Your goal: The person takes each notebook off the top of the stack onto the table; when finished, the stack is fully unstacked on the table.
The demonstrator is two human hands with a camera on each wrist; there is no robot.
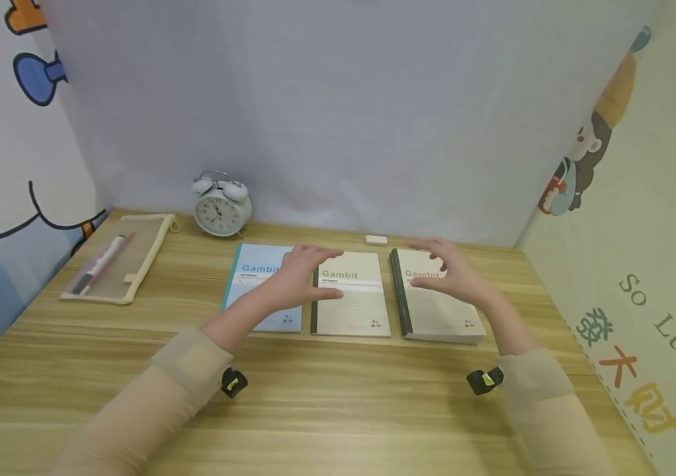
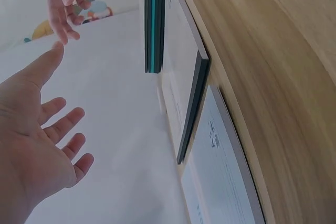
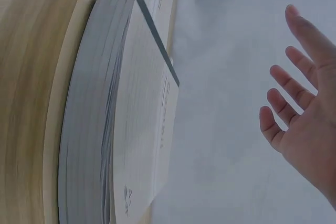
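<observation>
Above the blue notebook (image 1: pixel 278 322) and the cream notebook (image 1: pixel 352 311), my left hand (image 1: pixel 301 279) hovers with thumb and fingers spread apart. My right hand (image 1: pixel 456 276) is held over a stack of notebooks (image 1: pixel 442 320) topped by a cream one, its fingers bent loosely and the thumb apart. Neither hand holds anything. Dark and teal spines (image 2: pixel 153 24) of the stack show in the left wrist view. Its thick page edges (image 3: pixel 86 124) appear in the right wrist view, where the open fingers (image 3: pixel 286 85) are well away from the cover.
A white twin-bell alarm clock (image 1: pixel 221 213) stands at the back left. Beside it lies a mesh zip pouch (image 1: pixel 141 271) with pens inside. A small white block (image 1: pixel 376 240) sits behind the notebooks. A white cloth (image 1: pixel 338 119) hangs along the table's back edge, with printed panels at both sides.
</observation>
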